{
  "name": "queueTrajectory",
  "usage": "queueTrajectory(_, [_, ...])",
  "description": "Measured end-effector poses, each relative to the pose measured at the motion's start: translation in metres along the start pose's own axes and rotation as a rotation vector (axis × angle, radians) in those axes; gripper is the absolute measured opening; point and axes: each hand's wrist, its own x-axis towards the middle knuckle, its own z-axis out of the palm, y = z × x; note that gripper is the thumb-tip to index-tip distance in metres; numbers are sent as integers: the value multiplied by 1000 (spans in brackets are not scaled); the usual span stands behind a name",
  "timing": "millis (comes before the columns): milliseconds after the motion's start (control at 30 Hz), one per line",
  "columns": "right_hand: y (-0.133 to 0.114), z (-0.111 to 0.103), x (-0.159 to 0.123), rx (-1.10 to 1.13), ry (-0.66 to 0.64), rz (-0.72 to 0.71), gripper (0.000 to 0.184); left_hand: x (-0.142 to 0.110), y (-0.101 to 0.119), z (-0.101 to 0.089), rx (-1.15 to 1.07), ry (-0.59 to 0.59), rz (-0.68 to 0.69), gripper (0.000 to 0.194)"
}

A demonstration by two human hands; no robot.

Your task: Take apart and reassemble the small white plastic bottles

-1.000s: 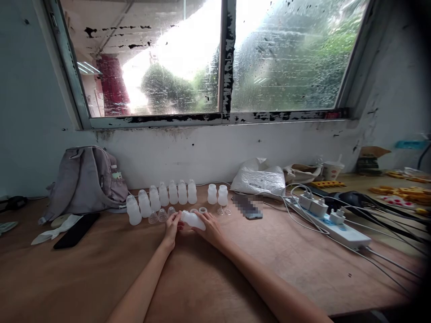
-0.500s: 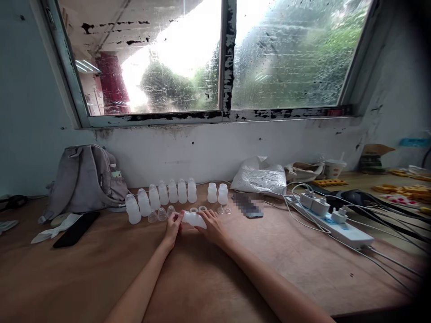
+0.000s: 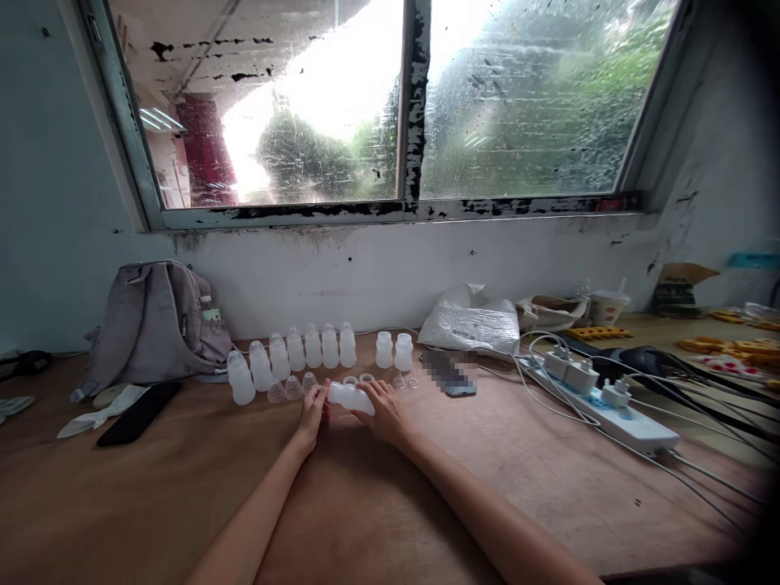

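Between my hands a frosted white baby bottle (image 3: 349,397) lies on its side just above the table. My right hand (image 3: 383,406) is closed around its base end. The fingers of my left hand (image 3: 314,408) pinch at the neck end; whatever small part they hold there is hidden. Behind the left hand stand a few clear domed caps (image 3: 292,387). White rings (image 3: 366,378) lie beyond the bottle. Several capped bottles (image 3: 313,348) stand in a row at the back left, and two uncapped bottles (image 3: 403,353) stand right of them, with thin rings (image 3: 413,383) in front.
A grey backpack (image 3: 158,325) leans on the wall at the left, a black phone-like slab (image 3: 139,414) before it. A silvery plastic bag (image 3: 472,321) and a blurred-out phone (image 3: 454,375) lie right of the bottles. A power strip (image 3: 609,410) with chargers and cables crosses the right side.
Both hands hold the bottle in nearly the same place. The fingers of my left hand have shifted slightly at its neck, and the view has moved a little.
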Motion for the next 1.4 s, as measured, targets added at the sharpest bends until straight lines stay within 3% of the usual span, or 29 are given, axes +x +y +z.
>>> queueTrajectory(567, [-1,-2,0,-5,-9,14,36,2,-2,-1,-13,16,3,35])
queueTrajectory(767, [3,0,-1,-19,-28,46,37,5,0,-5,-129,-60,-30,35])
queueTrajectory(933, [3,1,-1,-19,-39,34,39,8,-4,-6,-126,39,-43,36])
queueTrajectory(1133, [4,3,-1,-32,-36,40,43,10,-2,-6,-247,-32,83,28])
queueTrajectory(1267, [3,3,-1,-40,-38,46,43,10,-3,-7,-184,30,-39,33])
queueTrajectory(1400, [3,1,-1,-51,-53,51,42,9,-1,-7,-229,-61,-22,37])
